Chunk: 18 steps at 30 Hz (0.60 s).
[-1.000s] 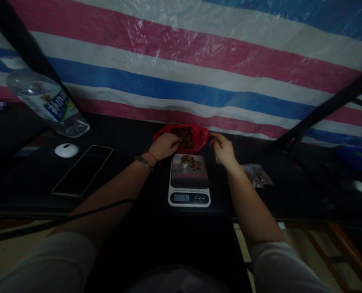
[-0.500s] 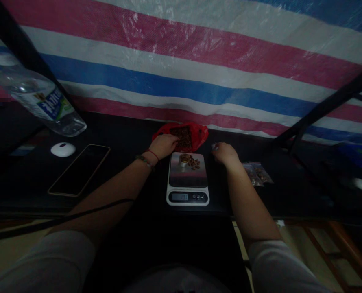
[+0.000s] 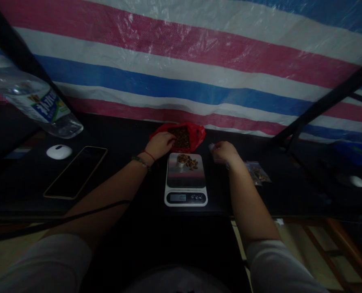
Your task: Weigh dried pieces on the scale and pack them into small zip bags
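Backdrop: striped tarp (image 3: 181, 73) behind dark table (image 3: 123, 134).
Head view: left hand (image 3: 159, 145) curled at red bag (image 3: 196, 136) of brown bits; right hand (image 3: 224, 152) pinches small clear packet (image 3: 212, 147) (blurry).
Scale (image 3: 185, 179): between hands, metal cup (image 3: 181, 160) on top.

I see my left hand (image 3: 160, 144) resting at the mouth of the red bag (image 3: 196, 136) of brown pieces, while my right hand (image 3: 225, 152) pinches a small clear packet (image 3: 212, 146) beside the scale (image 3: 185, 179), which carries a little cup (image 3: 181, 160) and loose pieces on the dark table (image 3: 123, 134).
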Motion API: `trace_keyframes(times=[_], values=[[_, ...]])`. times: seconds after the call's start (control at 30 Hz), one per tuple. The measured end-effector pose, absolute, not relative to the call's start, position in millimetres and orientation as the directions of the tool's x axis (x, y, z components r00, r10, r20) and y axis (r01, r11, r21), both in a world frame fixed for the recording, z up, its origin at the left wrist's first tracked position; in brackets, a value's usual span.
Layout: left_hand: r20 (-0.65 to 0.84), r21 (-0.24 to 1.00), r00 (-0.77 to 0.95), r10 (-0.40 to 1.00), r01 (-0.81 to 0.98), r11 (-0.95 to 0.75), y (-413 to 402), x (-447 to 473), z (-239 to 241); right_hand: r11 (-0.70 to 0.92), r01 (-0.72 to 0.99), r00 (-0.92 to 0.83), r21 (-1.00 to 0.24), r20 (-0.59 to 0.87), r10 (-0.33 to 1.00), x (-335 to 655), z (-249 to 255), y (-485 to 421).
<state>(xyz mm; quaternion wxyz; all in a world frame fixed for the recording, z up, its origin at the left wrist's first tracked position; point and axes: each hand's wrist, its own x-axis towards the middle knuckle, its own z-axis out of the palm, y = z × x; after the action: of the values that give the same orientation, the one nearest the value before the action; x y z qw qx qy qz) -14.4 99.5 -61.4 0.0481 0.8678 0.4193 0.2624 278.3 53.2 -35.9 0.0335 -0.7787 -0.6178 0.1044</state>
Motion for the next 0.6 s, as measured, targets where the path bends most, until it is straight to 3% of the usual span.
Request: trace_keyframes(times=[0.17,0.27,0.33,0.43,0.5,0.6], values=[[0.49,0.324,0.472,0.733,0.682,-0.656,97,-17,-58,-0.238,0.956,0.229,-0.171,-0.073,0.971,280,-38,54],[0.538,0.323,0.456,0.709,0.665,-0.673,97,-19,-57,-0.255,0.945,0.276,-0.206,0.076,0.958,284,-35,53],[0.545,0.323,0.467,0.696,0.65,-0.688,98,-21,-57,-0.216,0.928,0.306,-0.303,0.29,0.907,286,-33,52],[0.519,0.318,0.549,0.655,0.587,-0.744,99,-25,-55,0.018,0.858,0.325,-0.514,0.569,0.756,281,-29,49],[0.536,0.312,0.58,0.613,0.539,-0.782,98,-28,-53,0.235,0.703,0.335,-0.672,0.603,0.724,268,-29,46],[0.663,0.315,0.495,0.562,0.496,-0.809,90,-31,-46,0.419,0.333,0.269,-0.845,0.511,0.816,240,-31,38]])
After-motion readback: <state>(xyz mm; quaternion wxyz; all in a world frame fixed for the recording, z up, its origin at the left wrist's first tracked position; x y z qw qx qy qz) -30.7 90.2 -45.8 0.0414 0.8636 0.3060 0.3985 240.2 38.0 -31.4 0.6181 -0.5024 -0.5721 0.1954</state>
